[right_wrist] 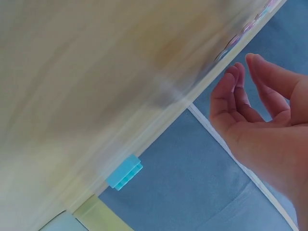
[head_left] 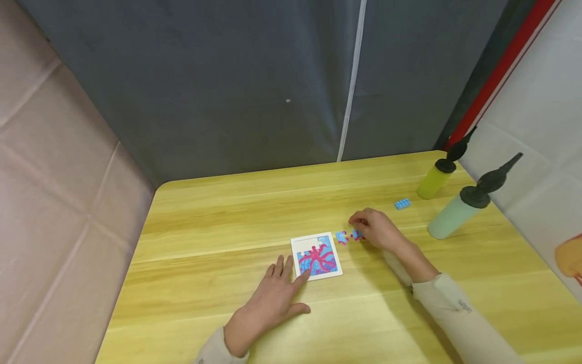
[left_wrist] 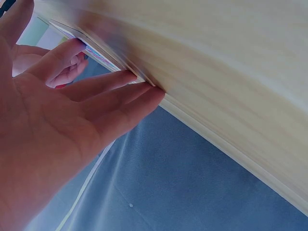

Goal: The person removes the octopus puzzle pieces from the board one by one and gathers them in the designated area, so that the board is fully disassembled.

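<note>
A square white-framed puzzle board (head_left: 293, 253) lies on the table with a pink octopus on blue; its upper part shows bare white backing. My left hand (head_left: 273, 296) rests beside it, fingers straight, with one fingertip on its lower edge. Right of the board lies a loose puzzle piece (head_left: 341, 237), and another puzzle piece (head_left: 357, 235) is partly hidden under my right hand (head_left: 377, 230). That hand hovers with fingers loosely bent. In the right wrist view, a gap shows between thumb (right_wrist: 262, 67) and fingers, and nothing is held there.
A blue toy brick (head_left: 402, 203) lies farther back to the right. Two hand pumps with black nozzles, one yellow-green (head_left: 433, 183) and one pale green (head_left: 454, 217), stand near the right edge of the wooden table (head_left: 195, 242). A dark grey curtain (head_left: 227, 91) hangs behind.
</note>
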Action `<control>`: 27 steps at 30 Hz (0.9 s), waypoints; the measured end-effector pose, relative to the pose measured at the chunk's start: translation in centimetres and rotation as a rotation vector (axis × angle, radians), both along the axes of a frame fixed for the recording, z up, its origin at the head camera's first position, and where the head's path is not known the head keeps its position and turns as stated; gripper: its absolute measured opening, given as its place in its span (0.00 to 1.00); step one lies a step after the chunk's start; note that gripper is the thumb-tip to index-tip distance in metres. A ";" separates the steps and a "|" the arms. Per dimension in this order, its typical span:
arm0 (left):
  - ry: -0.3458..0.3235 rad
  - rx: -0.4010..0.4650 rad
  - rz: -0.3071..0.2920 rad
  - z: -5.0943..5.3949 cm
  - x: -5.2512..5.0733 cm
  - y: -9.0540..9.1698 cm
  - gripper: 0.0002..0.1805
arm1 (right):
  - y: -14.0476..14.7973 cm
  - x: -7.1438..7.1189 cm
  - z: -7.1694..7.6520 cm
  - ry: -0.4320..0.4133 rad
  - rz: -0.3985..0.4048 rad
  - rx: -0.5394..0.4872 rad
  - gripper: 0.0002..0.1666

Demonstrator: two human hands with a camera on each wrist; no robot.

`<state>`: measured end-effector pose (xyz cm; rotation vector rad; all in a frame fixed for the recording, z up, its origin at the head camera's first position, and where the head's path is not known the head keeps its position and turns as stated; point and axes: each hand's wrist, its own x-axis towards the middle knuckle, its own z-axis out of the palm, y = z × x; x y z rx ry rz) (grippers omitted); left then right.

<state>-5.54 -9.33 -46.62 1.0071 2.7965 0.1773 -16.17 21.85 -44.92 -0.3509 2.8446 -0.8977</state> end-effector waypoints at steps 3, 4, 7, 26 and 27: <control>-0.004 -0.002 0.003 0.0 0.0 0.0 0.44 | -0.4 0.0 0.0 0.005 0.001 -0.012 0.11; -0.008 -0.003 0.005 0.0 0.0 0.0 0.43 | -0.5 0.0 0.0 0.004 0.002 -0.019 0.10; -0.021 0.001 0.009 0.0 0.0 0.1 0.43 | -0.9 0.2 0.0 -0.004 0.012 -0.044 0.10; 0.021 -0.038 -0.002 -0.1 -0.2 0.2 0.44 | -3.9 0.5 -0.1 -0.029 0.097 -0.087 0.09; 0.023 -0.039 -0.002 -0.1 -0.2 0.2 0.44 | -4.0 0.5 -0.1 -0.036 0.098 -0.084 0.09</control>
